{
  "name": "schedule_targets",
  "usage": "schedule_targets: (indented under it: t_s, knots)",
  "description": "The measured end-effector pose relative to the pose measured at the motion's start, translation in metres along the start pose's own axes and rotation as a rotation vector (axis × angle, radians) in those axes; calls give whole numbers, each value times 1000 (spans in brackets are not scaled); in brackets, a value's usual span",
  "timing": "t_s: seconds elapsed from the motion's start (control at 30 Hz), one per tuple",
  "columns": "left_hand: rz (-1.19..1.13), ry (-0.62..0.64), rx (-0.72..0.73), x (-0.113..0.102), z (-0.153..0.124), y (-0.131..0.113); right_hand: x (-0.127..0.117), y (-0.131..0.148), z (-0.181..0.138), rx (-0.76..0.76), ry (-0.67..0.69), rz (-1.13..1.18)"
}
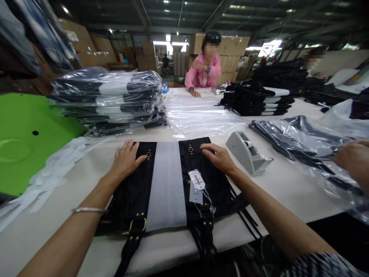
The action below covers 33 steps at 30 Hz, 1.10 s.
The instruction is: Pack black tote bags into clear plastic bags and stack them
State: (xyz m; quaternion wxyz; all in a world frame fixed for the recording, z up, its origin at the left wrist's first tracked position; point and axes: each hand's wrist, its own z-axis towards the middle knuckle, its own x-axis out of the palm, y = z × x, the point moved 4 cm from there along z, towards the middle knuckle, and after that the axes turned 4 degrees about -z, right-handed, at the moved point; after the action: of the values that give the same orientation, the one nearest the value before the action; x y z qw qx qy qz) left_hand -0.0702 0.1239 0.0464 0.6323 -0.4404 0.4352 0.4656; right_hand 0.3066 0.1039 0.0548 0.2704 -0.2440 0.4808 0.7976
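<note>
A folded black garment cannot be the point of the paper, so its fabric shows on both sides: the black garment lies flat before me, with gold buckles and straps hanging over the table's front edge. Down its middle runs a white paper strip. My left hand rests at the garment's upper left corner, fingers and thumb apart. At the upper right, my right hand touches the fabric with its fingers stretched out. A white hang tag and a second pale tag lie on the garment's right part.
A grey tape dispenser stands right of the garment. Clear plastic bags lie behind it. Bagged garments are stacked at left, near white strips; black garments are piled at right. A co-worker's hand is at far right; a person in pink leans opposite.
</note>
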Motion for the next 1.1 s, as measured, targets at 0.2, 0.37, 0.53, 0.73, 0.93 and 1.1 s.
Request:
schedule_targets:
  t_s: [0.2, 0.37, 0.53, 0.73, 0.93, 1.1]
  knots:
    - [-215, 64, 565, -14, -119, -147, -18, 28, -114, -72, 267, -244]
    - [-321, 67, 478, 8, -145, -188, -8, 41, -143, -63, 173, -256]
    - [-353, 45, 429, 10, -149, -203, 0, 58, -161, -64, 89, -232]
    - [-286, 0, 368, 13, -144, -214, 3, 62, -166, -44, 81, -207]
    - [-292, -9, 336, 14, -140, -212, 1, 58, -125, -7, -21, -179]
    - [-251, -40, 323, 15, -137, -211, 31, 60, -91, 43, 111, -322]
